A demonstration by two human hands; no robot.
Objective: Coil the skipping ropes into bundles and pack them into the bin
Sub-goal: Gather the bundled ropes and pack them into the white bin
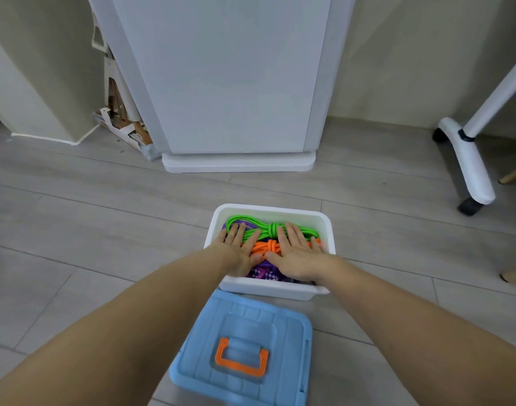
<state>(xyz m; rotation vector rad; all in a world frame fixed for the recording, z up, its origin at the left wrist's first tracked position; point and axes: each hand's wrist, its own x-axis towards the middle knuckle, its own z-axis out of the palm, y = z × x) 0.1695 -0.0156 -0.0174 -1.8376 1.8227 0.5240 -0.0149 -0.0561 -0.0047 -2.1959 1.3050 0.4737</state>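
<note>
Near the end, by the look of it. White bin (pixel 327 230) on the floor (pixel 104 230), lid off. Inside: green rope bundle (pixel 270 229) at the far side, orange rope bundle (pixel 269 247) in the middle, purple rope (pixel 264 263) under and nearer, plus a checked purple-white bit at the near wall, too covered to tell if separate. Green and orange both wrapped round the middle, so coiled and tied off. No loose rope visible on the floor anywhere in view.

Left hand (pixel 239 247) flat, fingers spread, palm down on the left half of the bundles, fingertips reaching the green. Right hand (pixel 295 250) same pose on the right half, fingers straight and spread, thumb inward toward the orange knot. Both pressing down, not gripping anything. Thumbs nearly meeting over the middle.

Likely step: packing down the ropes so they sit below the rim. Coiling appears done, packing appears done or nearly.

Left to do, probably: lift hands, fit the blue lid (pixel 242 353) with orange handle (pixel 240 358), lying on the floor just in front of the bin, top side up. Lid step not named in the task, so maybe optional.

White cabinet (pixel 227 83) behind, white stand leg (pixel 470 162) with castors at right.
</note>
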